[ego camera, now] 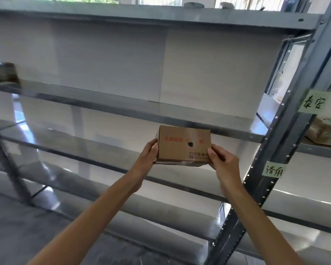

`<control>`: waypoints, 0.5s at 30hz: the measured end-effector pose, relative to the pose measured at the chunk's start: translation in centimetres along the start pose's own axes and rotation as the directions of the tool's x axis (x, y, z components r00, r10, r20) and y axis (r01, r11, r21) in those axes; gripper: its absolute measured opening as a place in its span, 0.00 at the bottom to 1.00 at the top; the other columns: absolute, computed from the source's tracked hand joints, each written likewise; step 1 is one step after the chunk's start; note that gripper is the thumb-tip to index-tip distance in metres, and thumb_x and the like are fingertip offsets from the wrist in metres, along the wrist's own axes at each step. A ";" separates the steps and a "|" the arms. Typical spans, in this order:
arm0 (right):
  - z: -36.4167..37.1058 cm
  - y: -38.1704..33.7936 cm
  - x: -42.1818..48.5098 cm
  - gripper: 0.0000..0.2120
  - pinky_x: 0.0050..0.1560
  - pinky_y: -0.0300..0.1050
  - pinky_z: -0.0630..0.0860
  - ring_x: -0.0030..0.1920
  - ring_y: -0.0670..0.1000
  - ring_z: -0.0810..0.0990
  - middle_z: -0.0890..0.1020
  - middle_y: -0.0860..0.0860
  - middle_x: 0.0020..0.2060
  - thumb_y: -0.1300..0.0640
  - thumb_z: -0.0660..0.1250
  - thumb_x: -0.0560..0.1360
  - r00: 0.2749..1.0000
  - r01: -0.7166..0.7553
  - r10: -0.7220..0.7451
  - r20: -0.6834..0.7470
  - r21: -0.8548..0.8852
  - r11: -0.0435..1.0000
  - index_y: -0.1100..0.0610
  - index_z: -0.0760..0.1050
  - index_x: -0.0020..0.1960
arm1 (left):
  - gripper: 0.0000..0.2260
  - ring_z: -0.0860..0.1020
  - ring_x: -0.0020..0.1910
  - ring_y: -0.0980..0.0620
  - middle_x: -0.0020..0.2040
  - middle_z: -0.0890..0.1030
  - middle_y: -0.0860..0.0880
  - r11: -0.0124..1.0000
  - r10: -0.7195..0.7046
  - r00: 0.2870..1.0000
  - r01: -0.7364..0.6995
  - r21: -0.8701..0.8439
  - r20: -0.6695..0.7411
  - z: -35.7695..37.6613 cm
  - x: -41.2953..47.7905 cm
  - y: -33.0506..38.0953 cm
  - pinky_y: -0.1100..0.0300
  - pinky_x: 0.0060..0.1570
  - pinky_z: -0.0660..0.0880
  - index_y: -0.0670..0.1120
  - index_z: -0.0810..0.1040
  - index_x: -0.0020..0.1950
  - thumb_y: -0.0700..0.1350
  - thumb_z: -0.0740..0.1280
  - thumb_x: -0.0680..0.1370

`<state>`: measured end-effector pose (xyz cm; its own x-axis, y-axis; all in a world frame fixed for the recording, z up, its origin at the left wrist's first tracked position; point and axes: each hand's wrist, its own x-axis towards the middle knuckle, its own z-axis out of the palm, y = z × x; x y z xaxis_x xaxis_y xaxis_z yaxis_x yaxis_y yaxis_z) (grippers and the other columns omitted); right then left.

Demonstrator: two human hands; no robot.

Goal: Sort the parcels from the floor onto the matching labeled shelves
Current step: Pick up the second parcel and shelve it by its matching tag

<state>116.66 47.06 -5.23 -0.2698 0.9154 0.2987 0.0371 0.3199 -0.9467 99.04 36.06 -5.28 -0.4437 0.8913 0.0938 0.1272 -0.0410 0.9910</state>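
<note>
Both hands hold one small cardboard parcel (182, 148) by its ends. The left hand (148, 155) curls round the left side with its thumb on the front face. The right hand (222, 165) pinches the lower right corner, thumb forward. The parcel is held level in the air, just in front of the lip of the middle shelf (122, 108).

The shelves are flat grey sheet metal, smooth with a dull sheen. The upright post (275, 150) is darker steel, punched with a row of holes and bright studs. It carries two pale green paper notes with black handwriting, the upper label (313, 103) and the lower label (274, 170).

The parcel is a matte brown rectangular carton. It has red print across the front, a black blot near the middle and tiny black symbols at the lower right. Glossy tape runs along its bottom edge.

A wrapped parcel (325, 133) lies on a shelf in the right bay, and a blurred dark bundle (2, 73) sits far left.
</note>
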 end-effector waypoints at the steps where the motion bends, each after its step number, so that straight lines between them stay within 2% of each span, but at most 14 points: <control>1: 0.6 0.1 0.2 0.16 0.60 0.51 0.77 0.56 0.54 0.80 0.81 0.56 0.56 0.59 0.63 0.77 1.000 -0.001 0.001 0.014 0.003 1.000 0.58 0.74 0.64 | 0.21 0.70 0.65 0.52 0.69 0.70 0.51 1.000 -0.007 1.000 0.007 0.003 -0.022 -0.4 0.0 -0.1 0.54 0.63 0.68 0.54 0.60 0.72 0.58 0.48 0.79; 5: 2.6 0.4 1.3 0.14 0.59 0.48 0.77 0.51 0.49 0.80 0.81 0.50 0.52 0.58 0.64 0.77 0.996 0.003 -0.004 0.086 0.014 1.000 0.55 0.75 0.62 | 0.22 0.68 0.67 0.49 0.70 0.69 0.49 0.999 -0.050 0.994 0.051 0.002 -0.098 -1.9 0.4 -0.3 0.48 0.70 0.64 0.52 0.61 0.72 0.57 0.47 0.80; 8: 3.6 0.8 2.2 0.13 0.56 0.46 0.77 0.48 0.46 0.80 0.80 0.44 0.47 0.58 0.65 0.76 0.993 0.001 -0.005 0.115 0.032 0.999 0.52 0.75 0.60 | 0.21 0.68 0.68 0.47 0.69 0.70 0.47 0.994 -0.111 0.981 0.107 -0.033 -0.157 -2.3 1.2 -0.4 0.46 0.71 0.63 0.50 0.62 0.71 0.57 0.46 0.81; 12: 4.6 1.2 3.5 0.16 0.53 0.41 0.77 0.51 0.47 0.80 0.80 0.48 0.52 0.59 0.65 0.76 0.984 0.001 -0.009 0.178 0.046 0.999 0.55 0.75 0.64 | 0.19 0.69 0.66 0.46 0.66 0.72 0.46 0.982 -0.177 0.947 0.153 -0.106 -0.270 -2.5 2.8 -0.1 0.47 0.71 0.64 0.47 0.63 0.68 0.55 0.47 0.82; 15: 5.4 1.3 4.3 0.16 0.55 0.42 0.77 0.49 0.46 0.80 0.81 0.48 0.52 0.60 0.64 0.77 0.980 -0.006 -0.007 0.199 0.063 0.998 0.55 0.74 0.64 | 0.19 0.70 0.66 0.46 0.65 0.72 0.46 0.980 -0.182 0.934 0.148 -0.130 -0.309 -2.9 3.7 -0.2 0.47 0.71 0.64 0.47 0.64 0.68 0.55 0.48 0.82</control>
<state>110.35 50.14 -5.80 -0.4562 0.8463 0.2751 -0.0221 0.2983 -0.9542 94.82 38.12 -4.81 -0.7112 0.7001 -0.0638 -0.0569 0.0331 0.9978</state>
